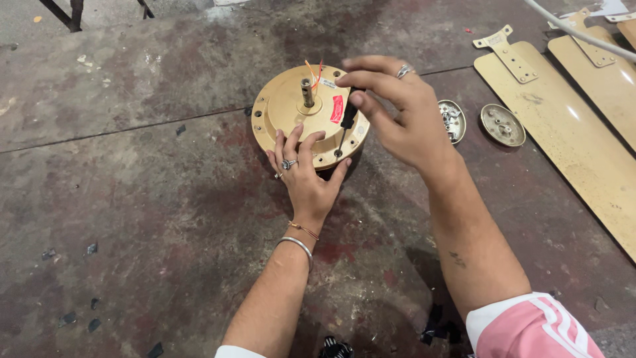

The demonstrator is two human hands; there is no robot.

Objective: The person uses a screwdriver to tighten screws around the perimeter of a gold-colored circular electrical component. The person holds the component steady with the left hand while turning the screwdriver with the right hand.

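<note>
Gold ceiling-fan motor housing (291, 119) lying flat on stained concrete floor (152, 199), upper centre of the head view. Steel shaft (307, 91) standing upright at housing centre, with orange and red wires (314, 73) rising just beside it. Red sticker (337, 109) on housing top face, right of shaft.

Left hand (306, 174) resting flat on near rim of housing, fingers (291, 142) spread and touching the gold surface, palm over the edge toward the floor. Rings on two fingers; silver bangle (297, 246) and thin cord at wrist.

Right hand (397, 113) raised above right side of housing, thumb and forefinger closed around black handle of screwdriver (346, 126). Remaining fingers loosely curled; ring on one. Screwdriver upright with slight tilt, tip down at a hole near the housing rim, just right of left hand's fingertips.

Right of housing, near it on floor: two small round metal caps (502, 124), the nearer one partly hidden behind right hand and holding small hardware, kind not discernible. Further right, well apart: gold fan blades (570, 132) with mounting brackets, lying flat. White cable (583, 33) crossing upper right corner. Pink sleeve with white stripes at lower right.
</note>
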